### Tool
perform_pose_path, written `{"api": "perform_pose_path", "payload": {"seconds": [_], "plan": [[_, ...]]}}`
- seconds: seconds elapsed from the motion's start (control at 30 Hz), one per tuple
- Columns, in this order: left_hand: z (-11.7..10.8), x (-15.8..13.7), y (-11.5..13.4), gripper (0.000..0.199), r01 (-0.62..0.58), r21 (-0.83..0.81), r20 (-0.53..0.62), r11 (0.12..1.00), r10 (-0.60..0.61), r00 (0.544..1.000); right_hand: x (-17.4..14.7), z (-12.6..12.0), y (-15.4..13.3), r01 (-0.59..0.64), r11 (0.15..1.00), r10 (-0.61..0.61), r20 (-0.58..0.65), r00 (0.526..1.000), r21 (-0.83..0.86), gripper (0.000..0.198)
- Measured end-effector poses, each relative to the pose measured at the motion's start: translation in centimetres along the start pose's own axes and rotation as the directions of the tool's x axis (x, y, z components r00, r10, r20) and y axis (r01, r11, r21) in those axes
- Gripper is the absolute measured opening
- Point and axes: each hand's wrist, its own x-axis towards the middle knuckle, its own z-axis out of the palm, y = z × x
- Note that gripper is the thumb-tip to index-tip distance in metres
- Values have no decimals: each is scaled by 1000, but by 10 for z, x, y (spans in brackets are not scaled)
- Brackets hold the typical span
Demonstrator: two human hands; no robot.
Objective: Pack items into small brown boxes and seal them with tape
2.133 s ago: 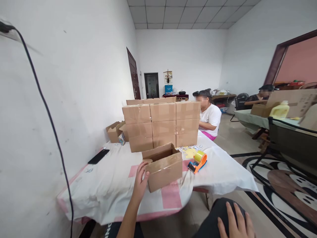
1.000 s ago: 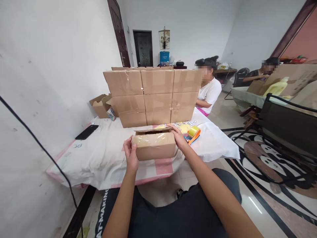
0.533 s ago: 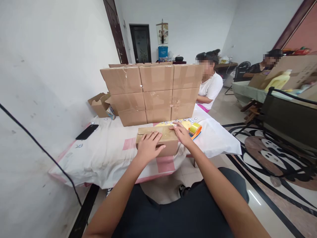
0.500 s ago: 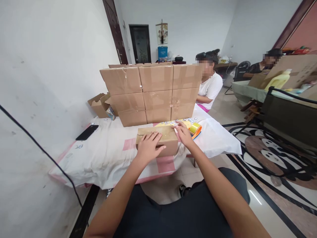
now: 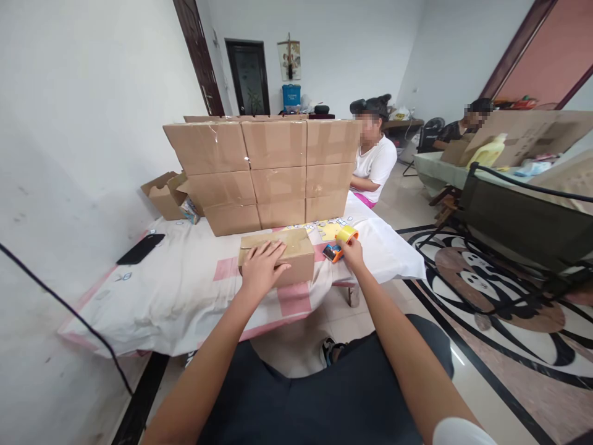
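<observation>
My left hand lies with spread fingers on the top and near side of a small cardboard box, which rests on the cloth-covered table. To the right of the box, my right hand is closed around a tape dispenser, orange and blue with a yellow roll of tape. The dispenser is above or on the right part of the table; whether it touches the cloth I cannot tell. Part of its handle is hidden by my fingers.
Behind the box rises a stack of taped cardboard boxes. An opened carton and a black phone are on the left. A person in a white shirt sits beyond the stack. A folding chair stands at the right.
My right hand has moved off the box's right end and taken hold of the tape dispenser. My left hand stays on the box. The whole view has shifted slightly.
</observation>
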Motion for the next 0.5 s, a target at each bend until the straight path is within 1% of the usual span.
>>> {"api": "perform_pose_path", "payload": {"seconds": [0.1, 0.2, 0.3, 0.37, 0.4, 0.43, 0.5], "plan": [[0, 2, -2, 48, -8, 10, 16, 1000, 8, 1000, -6, 2, 2, 32, 999, -32, -7, 999, 6, 36], [-3, 1, 1, 46, -32, 21, -8, 999, 32, 999, -8, 5, -10, 58, 997, -57, -23, 998, 57, 39], [-8, -1, 10, 31, -154, -3, -62, 988, 154, 986, -11, 11, -35, 91, 985, -86, -36, 996, 148, 44], [-10, 1, 24, 26, -244, -54, -95, 968, 238, 967, -17, 13, -56, 111, 968, -109, -19, 994, 224, 49], [-10, 4, 34, 25, -263, -92, -109, 960, 253, 961, -22, 11, -65, 115, 956, -118, -4, 993, 270, 51], [-10, 7, 45, 23, -261, -143, -120, 955, 245, 962, -28, 9, -74, 113, 942, -123, 11, 992, 317, 53], [-5, 15, 72, 22, -190, -286, -107, 939, 166, 980, -42, 1, -87, 112, 916, -133, 27, 991, 386, 55]]}}
